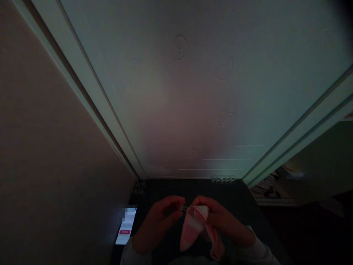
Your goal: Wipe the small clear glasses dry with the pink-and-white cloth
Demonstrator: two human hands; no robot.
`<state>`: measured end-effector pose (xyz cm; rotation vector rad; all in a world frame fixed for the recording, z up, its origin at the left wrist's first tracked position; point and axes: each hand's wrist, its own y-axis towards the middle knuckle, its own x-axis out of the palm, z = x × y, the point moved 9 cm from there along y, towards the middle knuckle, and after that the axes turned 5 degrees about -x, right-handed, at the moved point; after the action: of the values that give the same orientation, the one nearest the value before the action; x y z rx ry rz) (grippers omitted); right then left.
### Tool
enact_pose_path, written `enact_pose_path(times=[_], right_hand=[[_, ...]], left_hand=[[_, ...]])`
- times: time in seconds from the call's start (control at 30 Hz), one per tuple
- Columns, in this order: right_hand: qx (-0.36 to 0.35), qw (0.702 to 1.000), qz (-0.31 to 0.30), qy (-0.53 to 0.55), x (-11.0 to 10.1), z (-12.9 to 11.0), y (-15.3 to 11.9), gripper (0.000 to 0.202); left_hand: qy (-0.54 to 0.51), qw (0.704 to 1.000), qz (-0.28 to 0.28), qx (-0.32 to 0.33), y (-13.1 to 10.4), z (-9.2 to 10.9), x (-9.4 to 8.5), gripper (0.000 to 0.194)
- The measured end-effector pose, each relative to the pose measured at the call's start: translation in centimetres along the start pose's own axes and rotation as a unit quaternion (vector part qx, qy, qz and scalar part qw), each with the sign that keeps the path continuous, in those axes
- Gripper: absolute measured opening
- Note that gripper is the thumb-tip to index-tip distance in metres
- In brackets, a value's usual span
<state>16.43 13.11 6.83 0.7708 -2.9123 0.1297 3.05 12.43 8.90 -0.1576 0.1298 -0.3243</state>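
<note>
My left fingers (174, 200) pinch a small shiny piece (183, 207) at the upper edge of the pink-and-white cloth (190, 233), which my right fingers (203, 200) grip, hanging loose; whether they're joined already, I can't tell.

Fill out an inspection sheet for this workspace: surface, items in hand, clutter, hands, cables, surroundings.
Surface: dark top, dimly lit; material can't be told.
Items in hand: pink-and-white cloth, hanging in folds; small shiny piece at its upper edge, too dim to identify.
Clutter: lit phone at left; cluster of small shiny pieces near the foot of the panel.
Hands: left hand pinches the small shiny piece; right hand grips the cloth.
Cables: nothing seen.
Surroundings: pale panel with raised shapes ahead; plain wall at left; recess at right with items too dark to name.
</note>
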Motion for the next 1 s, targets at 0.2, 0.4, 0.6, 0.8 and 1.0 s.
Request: enact_pose_path(times=[0.2,0.4,0.6,0.8,1.0], right_hand=[[-0.050,0.996,-0.007,0.078,0.3,-0.8,0.2,0.019],[0.008,0.992,0.022,0.126,0.3,0.7,0.1,0.017],[0.003,0.991,0.040,0.124,-0.2,0.7,0.2,0.021],[-0.014,0.998,0.037,0.038,-0.5,0.2,0.4,0.018],[-0.016,0.999,0.041,0.020,-1.1,0.7,0.6,0.020]], left_hand=[[0.013,0.999,-0.005,0.034,0.2,0.2,0.1,0.030],[0.015,0.996,-0.010,0.091,0.3,1.1,0.1,0.027],[-0.036,0.997,0.009,0.071,0.3,1.1,0.1,0.029],[-0.044,0.998,0.045,-0.008,0.7,0.0,-0.5,0.032],[-0.042,0.998,0.020,-0.053,0.8,-0.5,0.2,0.024]])
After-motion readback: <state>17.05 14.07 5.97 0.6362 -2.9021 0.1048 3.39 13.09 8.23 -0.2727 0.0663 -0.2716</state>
